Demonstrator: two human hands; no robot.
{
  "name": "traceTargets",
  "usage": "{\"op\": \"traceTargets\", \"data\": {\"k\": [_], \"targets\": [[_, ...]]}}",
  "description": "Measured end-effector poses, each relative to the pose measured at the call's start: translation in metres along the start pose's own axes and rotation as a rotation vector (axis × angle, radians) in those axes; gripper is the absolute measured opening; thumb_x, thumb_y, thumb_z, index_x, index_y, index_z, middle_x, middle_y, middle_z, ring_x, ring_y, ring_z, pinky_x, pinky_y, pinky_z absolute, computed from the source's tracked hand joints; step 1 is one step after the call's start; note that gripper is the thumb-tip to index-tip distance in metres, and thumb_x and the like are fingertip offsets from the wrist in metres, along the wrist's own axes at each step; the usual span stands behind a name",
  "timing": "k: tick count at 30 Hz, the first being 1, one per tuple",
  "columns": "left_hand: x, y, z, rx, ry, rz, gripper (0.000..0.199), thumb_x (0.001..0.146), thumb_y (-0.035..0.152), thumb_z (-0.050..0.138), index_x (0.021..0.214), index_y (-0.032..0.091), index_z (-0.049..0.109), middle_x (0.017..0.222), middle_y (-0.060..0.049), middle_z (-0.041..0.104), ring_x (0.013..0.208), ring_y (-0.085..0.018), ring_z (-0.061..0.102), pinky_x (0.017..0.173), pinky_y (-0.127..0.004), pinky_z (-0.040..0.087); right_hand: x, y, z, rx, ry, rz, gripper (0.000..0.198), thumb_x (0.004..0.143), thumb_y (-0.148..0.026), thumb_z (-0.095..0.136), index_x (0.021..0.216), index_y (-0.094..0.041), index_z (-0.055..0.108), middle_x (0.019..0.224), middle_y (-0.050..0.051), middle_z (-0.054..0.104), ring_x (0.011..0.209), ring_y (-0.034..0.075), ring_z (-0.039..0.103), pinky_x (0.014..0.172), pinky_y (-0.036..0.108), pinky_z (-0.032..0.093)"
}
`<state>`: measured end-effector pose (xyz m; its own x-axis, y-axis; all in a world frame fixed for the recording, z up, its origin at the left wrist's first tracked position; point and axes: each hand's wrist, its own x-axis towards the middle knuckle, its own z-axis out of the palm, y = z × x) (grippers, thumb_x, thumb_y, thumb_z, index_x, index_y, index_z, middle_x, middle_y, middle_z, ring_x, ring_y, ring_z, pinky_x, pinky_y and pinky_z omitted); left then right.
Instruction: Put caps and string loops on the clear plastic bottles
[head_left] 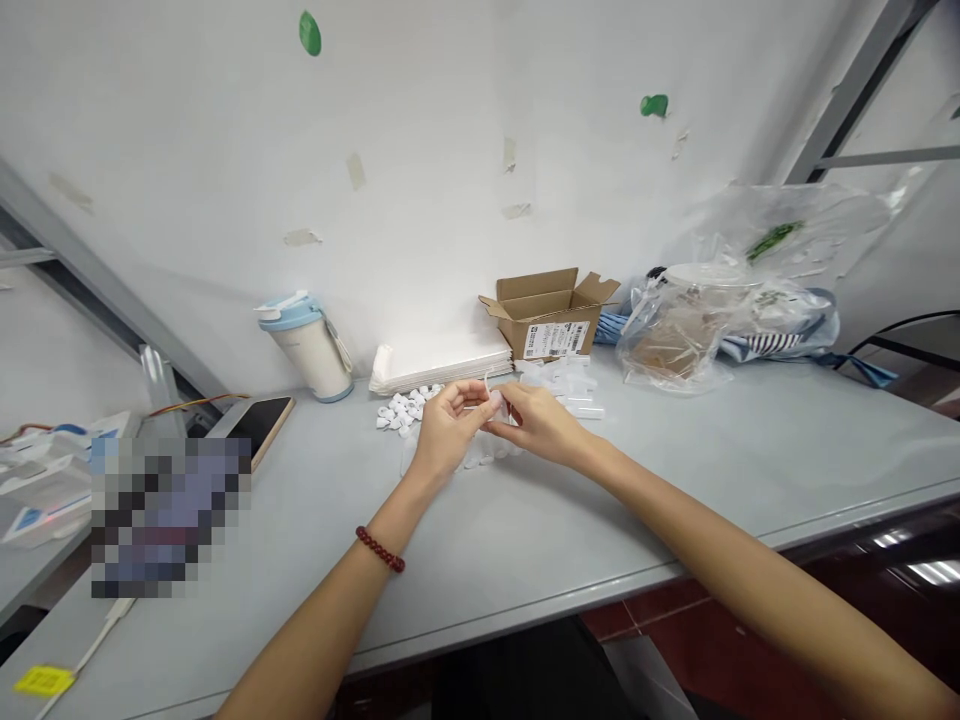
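My left hand (448,428) and my right hand (541,424) meet above the middle of the table. The fingers of both are pinched round a small translucent white plastic piece (494,398), mostly covered by the fingertips. A thin whitish strip sticks up from between them. Left of the hands lies a heap of small white caps (401,411). Clear plastic tubes (585,408) lie just beyond my right hand. More translucent tubular pieces (480,456) lie under the hands, partly hidden.
Behind stand a stack of white sheets (442,366) and an open cardboard box (556,320). At left are a tilted tumbler (309,350) and a phone (262,428). Plastic bags (679,330) crowd the right back. The grey table's (525,560) front edge runs below my forearms.
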<state>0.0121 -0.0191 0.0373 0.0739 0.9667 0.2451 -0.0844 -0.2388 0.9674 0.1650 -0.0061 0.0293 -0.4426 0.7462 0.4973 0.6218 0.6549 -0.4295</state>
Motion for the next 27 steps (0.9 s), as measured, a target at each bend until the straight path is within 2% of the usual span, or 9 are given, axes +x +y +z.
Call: {"op": "traceTargets", "data": {"k": [7,11,13,15,18,21,27], "targets": [[0.003,-0.001,-0.003,-0.059,0.015,-0.05,0.036,0.063,0.03,0.076,0.092,0.015,0.061,0.087,-0.004,0.066,0.081,-0.016,0.063,0.077,-0.03,0.049,0.002,-0.007,-0.008,0.151,-0.043,0.009,0.016,0.089,-0.033,0.047,0.092,-0.019,0.055,0.07,0.001,0.059,0.057,0.012,0.049,0.057,0.023,0.034],[0.004,-0.005,-0.003,0.002,0.035,-0.038,0.037,0.068,0.029,0.072,0.099,0.016,0.057,0.09,-0.006,0.066,0.083,-0.017,0.063,0.078,-0.033,0.05,0.004,-0.007,-0.01,0.177,-0.041,0.029,0.017,0.088,-0.032,0.048,0.084,-0.018,0.054,0.069,0.001,0.057,0.059,0.012,0.048,0.057,0.024,0.034],[0.002,-0.007,-0.003,0.148,0.084,0.082,0.031,0.072,0.026,0.067,0.099,0.017,0.057,0.093,-0.007,0.065,0.089,-0.02,0.062,0.08,-0.035,0.049,0.006,-0.005,-0.011,0.183,-0.03,0.057,0.02,0.086,-0.033,0.05,0.074,-0.018,0.052,0.064,-0.001,0.053,0.058,0.012,0.046,0.056,0.024,0.033],[-0.001,-0.008,-0.003,0.341,0.082,0.274,0.026,0.074,0.02,0.062,0.1,0.019,0.059,0.1,-0.008,0.064,0.098,-0.022,0.059,0.086,-0.038,0.047,0.007,-0.002,-0.013,0.19,-0.01,0.097,0.026,0.084,-0.034,0.053,0.064,-0.019,0.046,0.058,-0.003,0.047,0.055,0.011,0.043,0.055,0.024,0.031],[-0.006,-0.007,0.0,0.547,-0.052,0.515,0.034,0.076,0.014,0.057,0.109,0.022,0.059,0.116,-0.01,0.06,0.112,-0.024,0.053,0.099,-0.041,0.04,0.009,0.0,-0.018,0.271,-0.006,0.184,0.03,0.081,-0.035,0.056,0.058,-0.019,0.043,0.052,-0.005,0.042,0.05,0.01,0.043,0.052,0.024,0.031],[-0.006,-0.007,0.003,0.648,-0.152,0.611,0.04,0.077,0.016,0.059,0.117,0.021,0.055,0.122,-0.012,0.057,0.119,-0.027,0.048,0.104,-0.044,0.036,0.009,0.002,-0.021,0.388,-0.058,0.271,0.028,0.079,-0.037,0.056,0.059,-0.018,0.048,0.049,-0.005,0.047,0.044,0.01,0.047,0.051,0.024,0.034],[0.007,-0.008,0.005,0.859,-0.273,0.707,0.037,0.081,0.024,0.06,0.117,0.018,0.053,0.12,-0.013,0.057,0.12,-0.029,0.048,0.1,-0.05,0.04,0.009,0.013,-0.024,0.506,-0.12,0.336,0.026,0.076,-0.038,0.059,0.065,-0.015,0.058,0.048,-0.003,0.054,0.043,0.01,0.053,0.046,0.021,0.04]]}}
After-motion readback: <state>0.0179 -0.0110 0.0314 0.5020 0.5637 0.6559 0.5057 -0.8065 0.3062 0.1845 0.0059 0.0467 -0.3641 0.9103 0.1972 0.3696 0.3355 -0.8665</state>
